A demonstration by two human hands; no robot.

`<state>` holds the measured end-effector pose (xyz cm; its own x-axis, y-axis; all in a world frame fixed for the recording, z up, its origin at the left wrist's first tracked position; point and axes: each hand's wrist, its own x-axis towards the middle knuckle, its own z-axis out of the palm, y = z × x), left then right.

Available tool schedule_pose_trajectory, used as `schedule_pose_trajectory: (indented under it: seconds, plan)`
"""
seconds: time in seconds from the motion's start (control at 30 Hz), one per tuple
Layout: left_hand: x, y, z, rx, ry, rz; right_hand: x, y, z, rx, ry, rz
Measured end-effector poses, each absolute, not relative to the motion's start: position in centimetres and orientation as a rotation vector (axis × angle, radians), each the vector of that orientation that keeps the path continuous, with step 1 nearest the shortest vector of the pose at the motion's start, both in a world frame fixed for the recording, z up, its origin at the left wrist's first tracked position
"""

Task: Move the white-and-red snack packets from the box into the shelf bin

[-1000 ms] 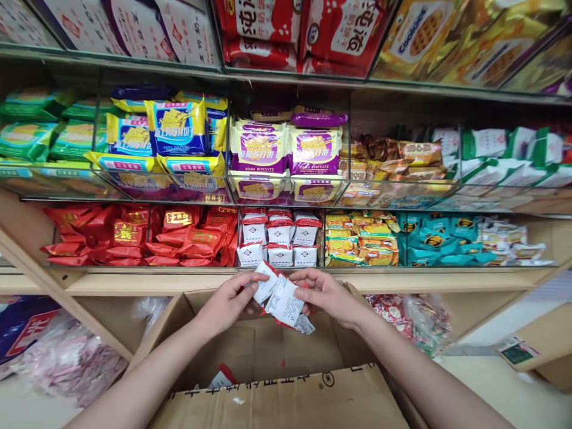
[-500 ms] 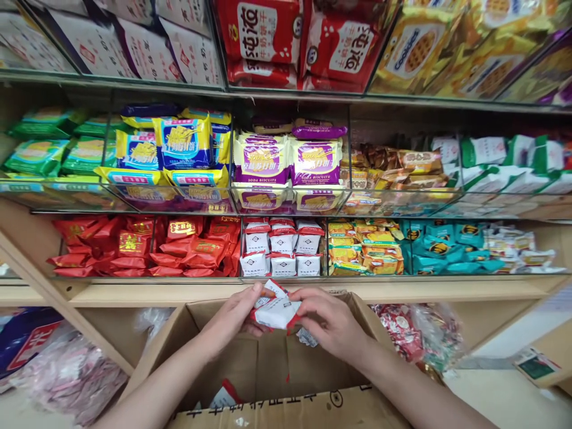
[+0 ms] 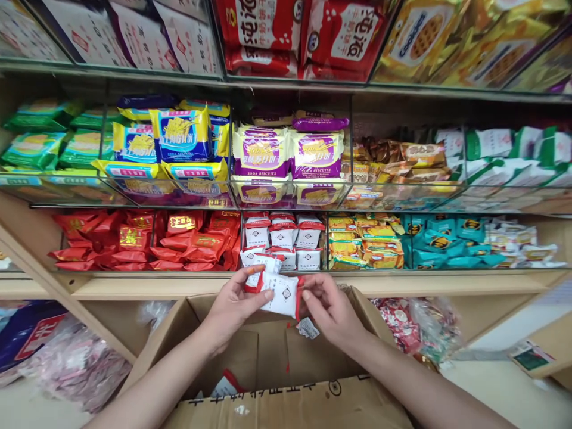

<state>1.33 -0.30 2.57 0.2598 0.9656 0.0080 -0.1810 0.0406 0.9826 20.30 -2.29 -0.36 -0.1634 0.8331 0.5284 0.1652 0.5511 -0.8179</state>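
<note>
My left hand [image 3: 235, 307] is closed on white snack packets with red ends, its thumb on the front of one white-and-red packet [image 3: 280, 294] and another packet [image 3: 254, 279] behind it. My right hand [image 3: 328, 307] pinches the red right end of the front packet between thumb and fingers. Both hands are above an open cardboard box [image 3: 272, 411]. Inside the box lies a white-and-red packet [image 3: 226, 384] near the front flap. Just behind the hands, matching white packets [image 3: 282, 238] stand in rows in a shelf compartment.
Red packets [image 3: 194, 247] fill the compartments left of the white ones; yellow packets [image 3: 366, 241] and teal packets [image 3: 440, 238] are to the right. Clear dividers and a wooden shelf edge [image 3: 156, 287] border them. Plastic bags [image 3: 83, 363] lie low at the left.
The front packet has turned so its printed face shows toward me. My left thumb now presses on its front, and a second packet shows behind it. The view has tilted slightly.
</note>
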Motion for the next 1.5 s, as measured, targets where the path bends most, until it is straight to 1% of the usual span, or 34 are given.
schedule_pose_trajectory:
  seconds: [0.07,0.13,0.2,0.27,0.4,0.5,0.57,0.7,0.77,0.87,1.0,1.17,1.5]
  plan:
    - [1.5,-0.3,2.4,1.194,0.891,1.136,19.8,-2.3,-0.5,-0.824,-1.49,1.063]
    - [1.7,-0.3,2.2,1.223,0.868,1.154,19.2,-2.4,-0.5,-0.793,-1.423,1.297]
    - [1.8,-0.3,2.1,1.261,0.838,1.155,18.9,-2.5,-0.5,-0.822,-1.403,1.399]
    - [1.9,-0.4,1.9,1.311,0.824,1.135,18.9,-2.4,-0.4,-0.874,-1.391,1.384]
    - [2.0,-0.4,1.5,1.347,0.827,1.082,19.6,-1.9,-0.4,-0.915,-1.366,1.209]
    - [2.2,-0.5,1.3,1.289,0.863,1.068,20.0,-1.7,-0.7,-0.971,-1.466,1.048]
    - [2.4,-0.6,1.4,1.237,0.907,1.075,20.1,-1.8,-0.8,-1.018,-1.61,0.77]
    - [2.6,-1.0,1.8,1.13,0.974,1.069,20.0,-2.7,-0.7,-0.961,-1.952,0.062]
    - [2.7,-1.0,1.9,1.122,0.971,1.072,19.8,-3.1,-0.6,-0.914,-2.118,-0.141]
    - [2.8,-1.0,1.6,1.172,0.922,1.122,19.5,-3.2,-0.5,-0.836,-2.247,-0.329]
    - [2.6,-0.9,1.3,1.174,0.837,1.095,19.4,-3.1,-0.2,-0.832,-2.24,-0.45]
    - [2.3,-1.1,1.6,1.17,0.835,1.043,19.8,-3.1,0.1,-0.857,-2.223,-0.483]
    - [2.2,-0.9,1.8,1.025,0.814,1.072,20.0,-3.3,0.4,-0.698,-2.234,-0.506]
